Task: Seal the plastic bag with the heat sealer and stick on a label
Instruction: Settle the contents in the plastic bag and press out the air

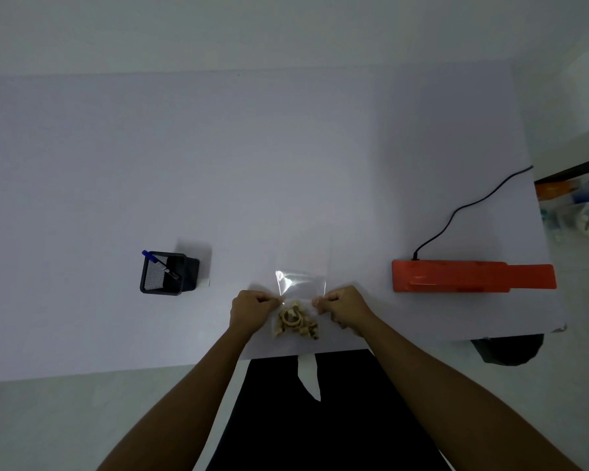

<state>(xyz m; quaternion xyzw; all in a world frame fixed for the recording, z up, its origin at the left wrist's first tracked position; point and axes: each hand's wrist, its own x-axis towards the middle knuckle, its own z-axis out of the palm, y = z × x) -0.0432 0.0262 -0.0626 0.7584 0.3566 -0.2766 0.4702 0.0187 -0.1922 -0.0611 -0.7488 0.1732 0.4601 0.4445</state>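
White table [184, 164], pale wall [286, 28] behind, pale floor [31, 419], dim light, cluttered shelf [575, 205] at right

bare hands [250, 309] and forearms [191, 396], black garment [347, 430] over lap

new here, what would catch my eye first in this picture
The bright orange heat sealer at the right edge of the table stands out most. At the near edge, the left hand and right hand pinch the sides of a clear plastic bag holding tan pieces. A black mesh pen holder with a blue pen stands to the left.
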